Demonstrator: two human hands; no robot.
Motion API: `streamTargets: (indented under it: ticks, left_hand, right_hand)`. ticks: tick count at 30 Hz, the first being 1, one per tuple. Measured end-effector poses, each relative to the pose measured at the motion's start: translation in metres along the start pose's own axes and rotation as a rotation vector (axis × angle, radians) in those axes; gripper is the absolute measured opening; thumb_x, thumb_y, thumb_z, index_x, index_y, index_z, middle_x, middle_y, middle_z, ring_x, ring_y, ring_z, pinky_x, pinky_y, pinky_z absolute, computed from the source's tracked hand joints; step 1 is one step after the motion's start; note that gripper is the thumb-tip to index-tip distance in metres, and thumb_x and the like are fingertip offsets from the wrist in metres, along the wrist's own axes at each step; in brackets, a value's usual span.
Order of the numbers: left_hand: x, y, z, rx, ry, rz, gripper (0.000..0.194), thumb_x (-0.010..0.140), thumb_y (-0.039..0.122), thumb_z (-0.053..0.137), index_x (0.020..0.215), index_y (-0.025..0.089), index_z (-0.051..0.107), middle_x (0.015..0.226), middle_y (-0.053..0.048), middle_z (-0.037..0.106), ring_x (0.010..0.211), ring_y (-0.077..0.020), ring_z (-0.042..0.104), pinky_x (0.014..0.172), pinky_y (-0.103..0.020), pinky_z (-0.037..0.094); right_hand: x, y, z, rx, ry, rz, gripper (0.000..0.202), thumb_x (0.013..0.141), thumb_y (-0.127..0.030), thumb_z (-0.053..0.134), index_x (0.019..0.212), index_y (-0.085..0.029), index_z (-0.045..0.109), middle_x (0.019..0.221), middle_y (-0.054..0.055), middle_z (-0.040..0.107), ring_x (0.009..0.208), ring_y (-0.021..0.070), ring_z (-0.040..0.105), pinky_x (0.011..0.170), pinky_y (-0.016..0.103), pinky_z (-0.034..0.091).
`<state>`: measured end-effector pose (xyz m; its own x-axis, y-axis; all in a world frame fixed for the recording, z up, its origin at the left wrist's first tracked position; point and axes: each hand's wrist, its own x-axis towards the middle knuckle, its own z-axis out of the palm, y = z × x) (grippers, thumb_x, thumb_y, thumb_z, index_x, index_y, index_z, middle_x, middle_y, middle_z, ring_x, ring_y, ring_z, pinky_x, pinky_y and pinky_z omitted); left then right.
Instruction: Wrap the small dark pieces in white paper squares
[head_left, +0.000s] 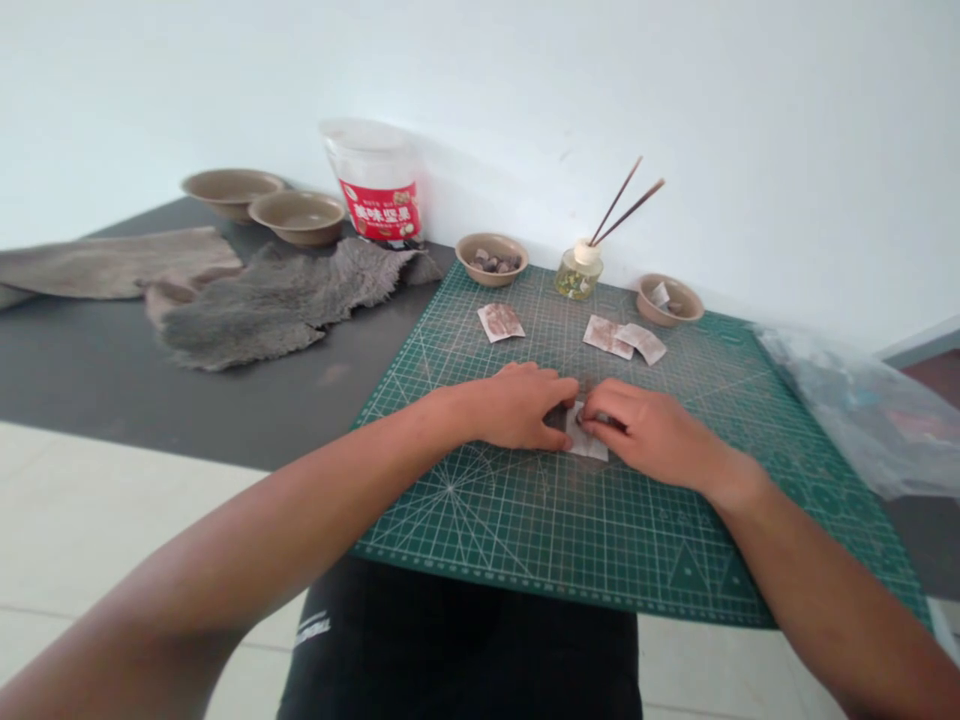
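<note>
On the green cutting mat lies a small white square piece (pixel 589 447), like paper or a patch, between my two hands. My left hand (pixel 517 408) holds its left side, the thumb at the lower edge and the fingertips near the top. My right hand (pixel 649 425) pinches a small dark round thing (pixel 580 418) against the square's surface; the fingers partly hide it, and I cannot tell its kind. Farther back lie a similar square with brown smudges (pixel 501 322) and two more brown-marked squares (pixel 609 337), one overlapping the other.
The cutting mat (pixel 480 540) covers the dark table's right part. Behind are a bowl of dark pieces (pixel 492 259), a reed diffuser (pixel 579 270) and another bowl (pixel 670 300). Leftward are grey hide (pixel 255 310), stacked bowls (pixel 298 217) and a tub (pixel 375 185). Clear plastic (pixel 862 410) lies right.
</note>
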<state>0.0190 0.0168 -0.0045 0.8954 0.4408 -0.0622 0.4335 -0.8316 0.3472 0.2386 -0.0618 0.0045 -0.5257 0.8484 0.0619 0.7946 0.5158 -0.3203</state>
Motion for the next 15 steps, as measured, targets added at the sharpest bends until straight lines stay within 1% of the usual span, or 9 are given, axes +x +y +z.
streamTargets:
  ticks: [2, 3, 6, 8, 11, 13, 15]
  left_hand:
    - [0.0001, 0.0001, -0.0001, 0.000, 0.001, 0.000, 0.035, 0.087, 0.051, 0.064, 0.104, 0.022, 0.055, 0.099, -0.005, 0.061, 0.091, -0.0243, 0.056, 0.082, -0.035, 0.040]
    - [0.0001, 0.0001, -0.0001, 0.002, -0.002, 0.004, 0.035, 0.086, 0.051, 0.065, 0.103, 0.022, 0.055, 0.099, -0.005, 0.061, 0.091, -0.0243, 0.056, 0.082, -0.034, 0.040]
    - [0.0000, -0.0004, 0.0005, 0.010, -0.004, 0.017, 0.035, 0.086, 0.052, 0.065, 0.103, 0.022, 0.055, 0.099, -0.005, 0.061, 0.090, -0.0241, 0.056, 0.080, -0.034, 0.040]
    - [-0.0002, -0.0009, 0.0009, 0.006, 0.008, 0.016, 0.036, 0.087, 0.051, 0.065, 0.104, 0.022, 0.055, 0.098, -0.005, 0.061, 0.090, -0.0240, 0.056, 0.080, -0.033, 0.040]
    - [-0.0007, -0.0011, 0.0010, -0.001, 0.015, 0.011, 0.035, 0.087, 0.051, 0.065, 0.104, 0.022, 0.055, 0.097, -0.004, 0.060, 0.091, -0.0240, 0.056, 0.081, -0.034, 0.040]
    - [-0.0012, -0.0008, 0.0006, -0.003, 0.007, 0.014, 0.035, 0.087, 0.051, 0.065, 0.105, 0.022, 0.055, 0.098, -0.004, 0.060, 0.091, -0.0240, 0.055, 0.081, -0.034, 0.040]
    - [-0.0017, -0.0005, 0.0001, -0.005, 0.001, 0.016, 0.036, 0.086, 0.051, 0.065, 0.104, 0.022, 0.055, 0.098, -0.005, 0.060, 0.091, -0.0242, 0.055, 0.081, -0.035, 0.040]
  right_hand:
    - [-0.0008, 0.0017, -0.0010, -0.015, -0.011, 0.034, 0.009, 0.097, -0.024, 0.056, 0.091, -0.021, 0.062, 0.092, 0.003, 0.063, 0.083, 0.0178, 0.062, 0.076, 0.032, 0.046]
    - [-0.0014, 0.0026, -0.0010, -0.005, -0.028, 0.025, 0.009, 0.097, -0.024, 0.056, 0.090, -0.021, 0.062, 0.091, 0.002, 0.063, 0.083, 0.0174, 0.062, 0.076, 0.031, 0.046]
    - [-0.0018, 0.0038, 0.0020, 0.027, -0.071, -0.064, 0.011, 0.099, -0.025, 0.053, 0.093, -0.022, 0.063, 0.095, 0.002, 0.064, 0.086, 0.0168, 0.062, 0.077, 0.030, 0.046]
    - [-0.0005, 0.0040, 0.0044, -0.010, -0.031, -0.082, 0.014, 0.100, -0.025, 0.051, 0.096, -0.022, 0.063, 0.097, 0.004, 0.064, 0.089, 0.0178, 0.063, 0.079, 0.031, 0.046]
    - [0.0003, 0.0050, 0.0043, -0.101, 0.033, -0.019, 0.013, 0.099, -0.025, 0.052, 0.093, -0.021, 0.062, 0.095, 0.005, 0.064, 0.086, 0.0191, 0.063, 0.077, 0.032, 0.046]
    - [-0.0005, 0.0045, 0.0030, -0.079, 0.004, -0.012, 0.012, 0.098, -0.025, 0.053, 0.091, -0.021, 0.061, 0.092, 0.004, 0.063, 0.083, 0.0181, 0.062, 0.075, 0.032, 0.046]
    - [-0.0010, 0.0023, 0.0032, 0.000, -0.052, -0.068, 0.012, 0.098, -0.024, 0.054, 0.090, -0.021, 0.062, 0.093, 0.003, 0.064, 0.082, 0.0169, 0.062, 0.075, 0.030, 0.047]
